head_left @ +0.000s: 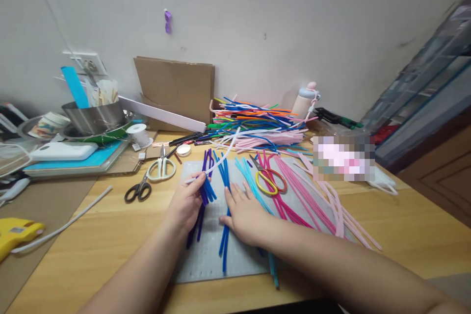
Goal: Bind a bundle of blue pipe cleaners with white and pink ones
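My left hand (188, 202) is closed on a white pipe cleaner (225, 153), which rises up and to the right from the fingers. Short blue pieces show beside those fingertips, over purple pipe cleaners (200, 223). With fingers spread, my right hand (245, 212) lies flat on the grey mat (206, 271), touching blue pipe cleaners (225, 250). Light blue pipe cleaners (253, 185) pass beneath that hand. Further right are dark pink (285, 208) and pink bundles (305, 191), with red-and-yellow scissors (271, 181) on top.
White scissors (161, 169) and black scissors (138, 191) lie left of the mat. Behind it is a multicoloured pipe cleaner pile (257, 125), beside cardboard (176, 91) and a bottle (304, 102). A yellow glue gun (18, 235) is at far left.
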### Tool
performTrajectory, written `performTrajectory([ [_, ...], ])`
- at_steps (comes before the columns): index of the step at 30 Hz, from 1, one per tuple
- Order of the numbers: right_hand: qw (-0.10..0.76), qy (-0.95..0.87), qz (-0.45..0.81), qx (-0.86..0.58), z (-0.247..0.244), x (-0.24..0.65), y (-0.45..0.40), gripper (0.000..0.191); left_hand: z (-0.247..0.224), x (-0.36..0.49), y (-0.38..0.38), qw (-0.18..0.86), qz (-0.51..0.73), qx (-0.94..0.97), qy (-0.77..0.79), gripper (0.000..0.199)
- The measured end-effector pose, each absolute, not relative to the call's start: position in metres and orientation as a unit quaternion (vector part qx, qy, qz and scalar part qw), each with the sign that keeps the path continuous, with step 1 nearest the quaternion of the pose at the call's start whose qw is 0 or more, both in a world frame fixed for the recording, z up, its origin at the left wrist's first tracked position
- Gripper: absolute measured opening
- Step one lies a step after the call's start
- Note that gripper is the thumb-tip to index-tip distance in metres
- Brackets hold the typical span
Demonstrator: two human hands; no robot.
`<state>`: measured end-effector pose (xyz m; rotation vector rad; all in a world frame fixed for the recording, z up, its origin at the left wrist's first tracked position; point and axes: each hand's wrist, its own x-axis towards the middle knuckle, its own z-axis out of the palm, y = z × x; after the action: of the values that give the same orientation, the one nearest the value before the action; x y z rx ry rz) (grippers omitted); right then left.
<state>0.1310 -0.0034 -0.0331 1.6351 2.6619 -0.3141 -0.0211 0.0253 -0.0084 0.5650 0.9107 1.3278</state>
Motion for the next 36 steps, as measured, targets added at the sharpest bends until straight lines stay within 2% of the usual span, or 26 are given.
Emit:
performTrajectory([
  [3, -0.021, 0.846, -0.104, 0.523, -0.020, 0.133, 0.007, 0.069, -0.010, -0.021, 0.025, 0.660, 0.580, 0.251, 0.406, 0.021],
  [5, -0.053, 0.841, -0.116, 0.525, -0.007, 0.143, 0.017, 0.057, -0.011, -0.021, 0.026, 0.662, 0.578, 0.245, 0.409, 0.021],
  [9, -0.100, 0.752, -0.113, 0.642, 0.007, 0.167, 0.051, 0.035, -0.012, -0.021, 0.025, 0.655, 0.581, 0.252, 0.412, 0.023],
  [16, -0.080, 0.695, -0.141, 0.701, -0.021, 0.177, 0.105, 0.017, -0.007, -0.018, 0.019, 0.670, 0.546, 0.287, 0.413, 0.029],
  [20, -0.105, 0.675, -0.181, 0.708, -0.028, 0.179, 0.113, 0.011, -0.007, -0.016, 0.017, 0.686, 0.523, 0.289, 0.415, 0.029],
  [28, -0.246, 0.609, -0.331, 0.678, -0.014, 0.198, 0.112, 0.018, -0.007, -0.017, 0.016, 0.687, 0.516, 0.298, 0.415, 0.029],
  [36, -0.430, 0.454, -0.518, 0.584, -0.019, 0.207, 0.104, 0.007, -0.010, -0.017, 0.017, 0.688, 0.520, 0.298, 0.410, 0.029],
])
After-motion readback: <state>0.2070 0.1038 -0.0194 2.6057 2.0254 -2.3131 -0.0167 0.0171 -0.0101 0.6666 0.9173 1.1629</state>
